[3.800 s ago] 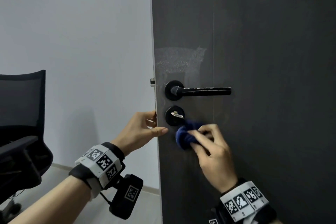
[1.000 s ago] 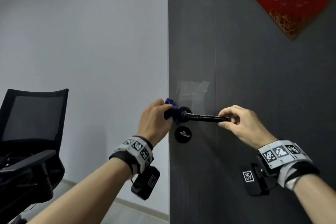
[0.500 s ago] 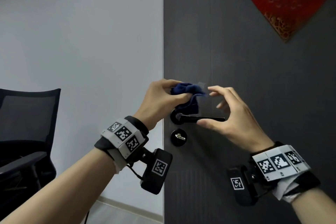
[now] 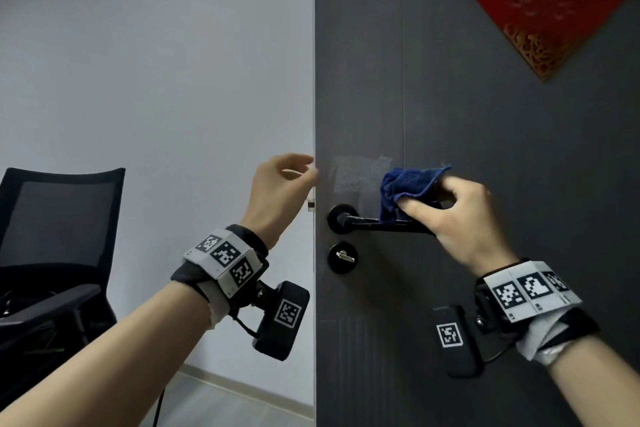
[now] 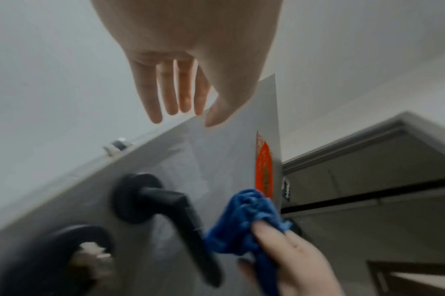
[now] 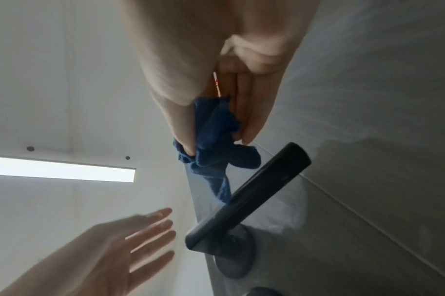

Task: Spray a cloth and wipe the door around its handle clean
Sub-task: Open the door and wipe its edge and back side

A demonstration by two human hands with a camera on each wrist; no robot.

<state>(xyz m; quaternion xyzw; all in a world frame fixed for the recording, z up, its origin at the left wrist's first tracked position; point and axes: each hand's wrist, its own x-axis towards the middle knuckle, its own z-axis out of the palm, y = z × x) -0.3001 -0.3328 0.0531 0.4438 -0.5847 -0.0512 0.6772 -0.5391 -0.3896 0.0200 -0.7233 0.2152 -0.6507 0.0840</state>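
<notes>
The dark grey door (image 4: 485,149) stands edge-on at the middle, with a black lever handle (image 4: 374,225) and a round lock (image 4: 342,257) below it. A pale smeared patch (image 4: 356,177) lies just above the handle. My right hand (image 4: 460,215) pinches a crumpled blue cloth (image 4: 407,187) between thumb and fingers, just above the lever; the cloth (image 6: 216,140) hangs down to the handle (image 6: 254,190). My left hand (image 4: 284,191) hovers by the door's edge, fingers straight and holding nothing (image 5: 180,90). The cloth (image 5: 244,220) sits right of the lever (image 5: 180,210).
A black mesh office chair (image 4: 52,253) stands at the lower left. A red decoration (image 4: 540,0) hangs on the door's upper right. A white wall (image 4: 156,80) fills the left side. A latch bolt (image 4: 310,204) juts from the door edge.
The cloth has passed from my left hand to my right. My left hand let go and drew back to the door edge; my right carried the cloth rightward above the lever.
</notes>
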